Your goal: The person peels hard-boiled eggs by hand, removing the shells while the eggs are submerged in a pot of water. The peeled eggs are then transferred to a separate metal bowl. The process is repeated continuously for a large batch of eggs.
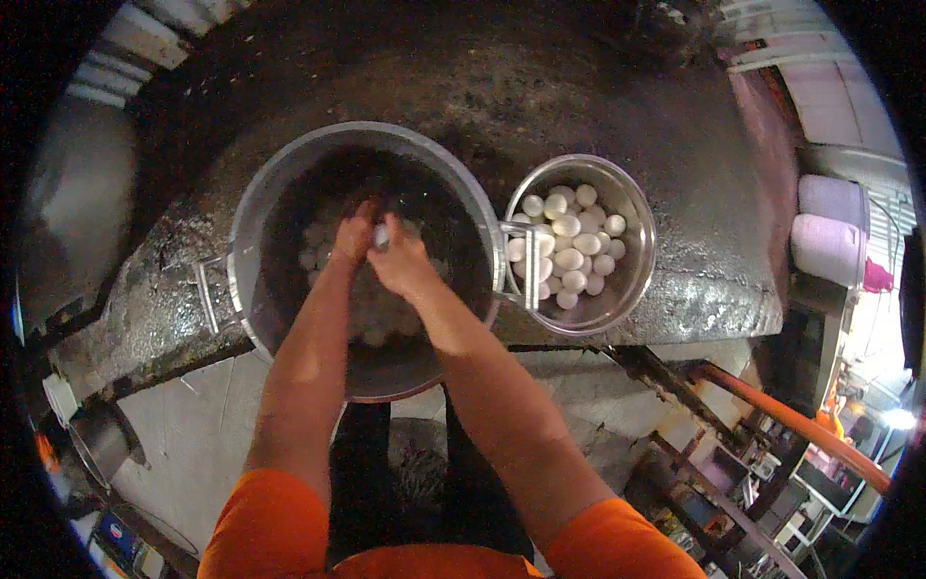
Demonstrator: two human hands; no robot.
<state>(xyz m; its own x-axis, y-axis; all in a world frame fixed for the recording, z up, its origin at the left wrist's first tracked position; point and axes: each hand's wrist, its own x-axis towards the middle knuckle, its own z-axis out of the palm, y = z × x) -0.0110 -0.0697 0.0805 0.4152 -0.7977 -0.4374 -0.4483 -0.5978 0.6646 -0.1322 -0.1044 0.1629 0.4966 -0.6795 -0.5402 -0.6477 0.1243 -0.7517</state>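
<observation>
Both my hands are inside a large metal pot (364, 127) that holds dark liquid and several dim, pale round things (376, 333), apparently eggs. Between the hands a white egg (381, 234) shows, gripped in the fingers of my right hand (400, 262). My left hand (354, 235) is close beside the egg on its left; its fingers are blurred, and whether they touch the egg cannot be told. Right of the pot stands a steel bowl (636, 289) with a heap of white eggs (568, 259). The pot's right handle (532, 268) juts over the bowl's near side.
Pot and bowl rest on a wet, dark stone-like counter (709, 275). The pot's left handle (208, 297) points outward, and its front overhangs the counter edge. An orange pipe (796, 427) slants at lower right. Pale plastic containers (828, 246) stand far right. Tiled floor (195, 420) lies below.
</observation>
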